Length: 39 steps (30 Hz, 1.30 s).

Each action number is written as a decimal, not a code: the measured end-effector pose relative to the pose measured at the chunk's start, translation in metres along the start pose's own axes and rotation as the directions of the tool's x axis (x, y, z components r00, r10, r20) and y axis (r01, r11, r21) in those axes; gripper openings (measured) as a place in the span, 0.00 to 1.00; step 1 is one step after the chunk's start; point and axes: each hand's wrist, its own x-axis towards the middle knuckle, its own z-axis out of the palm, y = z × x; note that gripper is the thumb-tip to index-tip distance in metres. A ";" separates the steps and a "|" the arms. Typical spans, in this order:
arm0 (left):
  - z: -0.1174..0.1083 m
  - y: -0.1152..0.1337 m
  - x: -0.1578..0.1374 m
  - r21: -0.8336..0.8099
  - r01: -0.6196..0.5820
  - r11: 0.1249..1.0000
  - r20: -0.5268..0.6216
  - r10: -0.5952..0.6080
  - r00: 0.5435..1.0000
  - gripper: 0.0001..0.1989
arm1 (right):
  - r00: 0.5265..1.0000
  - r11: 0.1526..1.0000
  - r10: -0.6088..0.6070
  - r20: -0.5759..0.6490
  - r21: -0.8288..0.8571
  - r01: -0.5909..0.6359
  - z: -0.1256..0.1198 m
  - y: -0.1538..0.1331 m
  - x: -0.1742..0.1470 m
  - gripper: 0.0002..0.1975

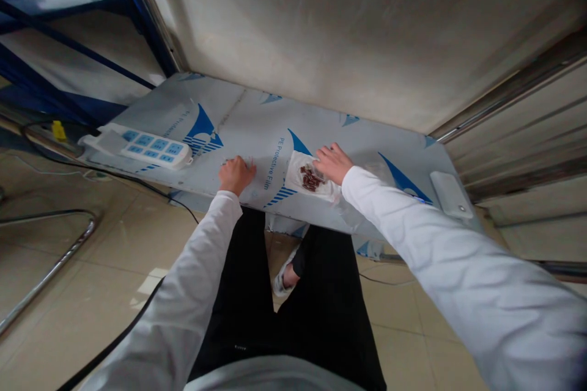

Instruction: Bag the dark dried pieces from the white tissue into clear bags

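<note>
My left hand (237, 175) rests on the table with its fingers curled under and its thumb out to the side. What may lie under those fingers is hidden. My right hand (334, 163) reaches over the right side of a small heap of thin reddish-brown pieces (310, 179), fingers bent down and a little apart. I see nothing held in it. The heap lies on a white sheet, perhaps paper or a flat bag (326, 192), between my hands and nearer the right one. The pieces are too small to name.
The table (257, 128) is covered in blue-printed protective film. A white power strip (158, 149) lies on its left, with a black cable (137, 179) along the front edge. At the right end sits a white rectangular case (450, 194). A pale panel (321, 43) rises behind.
</note>
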 end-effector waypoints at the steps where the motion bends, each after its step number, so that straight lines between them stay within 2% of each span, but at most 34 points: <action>1: -0.001 0.000 0.001 0.003 0.002 1.000 0.011 -0.002 1.000 0.22 | 1.000 1.000 -0.011 -0.010 -0.012 0.011 -0.001 0.000 0.000 0.13; 7: -0.007 0.004 0.002 0.031 -0.007 0.999 0.034 0.006 0.999 0.16 | 0.994 0.972 -0.109 -0.025 -0.213 0.102 -0.004 -0.001 -0.002 0.10; 11: -0.008 0.007 -0.001 0.033 -0.008 0.999 0.026 0.007 1.000 0.14 | 0.988 0.970 -0.121 -0.092 -0.222 0.098 -0.008 0.001 -0.003 0.12; 13: -0.010 0.007 -0.004 0.029 0.001 1.000 0.014 -0.002 1.000 0.14 | 0.988 0.990 -0.060 -0.139 -0.134 0.042 -0.009 0.004 -0.006 0.12; 16: -0.022 0.005 -0.011 0.025 0.034 0.999 -0.021 -0.034 0.999 0.14 | 0.971 0.982 0.172 -0.164 0.106 -0.156 -0.008 0.012 -0.019 0.20; 18: -0.032 0.002 -0.020 0.015 0.064 0.998 -0.066 -0.063 0.996 0.14 | 0.922 0.915 0.358 -0.149 0.254 -0.314 -0.005 0.018 -0.034 0.26; 19: -0.038 0.001 -0.025 0.003 0.071 0.997 -0.102 -0.071 0.992 0.14 | 0.882 0.866 0.450 -0.140 0.308 -0.393 -0.003 0.021 -0.042 0.26; 22: -0.050 0.000 -0.044 -0.073 0.026 0.997 -0.261 -0.045 0.964 0.14 | 0.710 0.675 0.701 -0.071 0.388 -0.627 0.006 0.027 -0.067 0.25; 24: -0.054 0.005 -0.057 -0.144 -0.034 0.989 -0.349 -0.019 0.937 0.13 | 0.616 0.567 0.788 0.002 0.388 -0.726 0.014 0.026 -0.079 0.26; 26: -0.054 0.014 -0.068 -0.221 -0.071 0.973 -0.386 -0.021 0.922 0.13 | 0.588 0.526 0.808 0.044 0.396 -0.753 0.023 0.023 -0.084 0.27; 31: -0.047 0.033 -0.084 -0.331 -0.098 0.938 -0.361 -0.030 0.932 0.12 | 0.619 0.541 0.785 0.019 0.468 -0.699 0.038 0.012 -0.077 0.25; 33: -0.045 0.034 -0.086 -0.338 -0.091 0.937 -0.350 -0.035 0.936 0.12 | 0.663 0.586 0.749 -0.019 0.487 -0.648 0.036 0.008 -0.068 0.23; 34: -0.045 0.034 -0.086 -0.336 -0.091 0.937 -0.348 -0.034 0.937 0.11 | 0.699 0.630 0.713 -0.048 0.482 -0.609 0.033 0.007 -0.062 0.22; 36: -0.044 0.033 -0.086 -0.326 -0.098 0.940 -0.348 -0.023 0.937 0.11 | 0.805 0.765 0.582 -0.114 0.412 -0.495 0.025 0.003 -0.048 0.19; 38: -0.044 0.032 -0.086 -0.316 -0.106 0.943 -0.350 -0.013 0.937 0.11 | 0.906 0.901 0.393 -0.156 0.262 -0.345 0.016 -0.003 -0.033 0.13; 39: -0.044 0.031 -0.086 -0.312 -0.107 0.944 -0.351 -0.011 0.936 0.11 | 0.942 0.948 0.294 -0.164 0.173 -0.266 0.012 -0.006 -0.026 0.10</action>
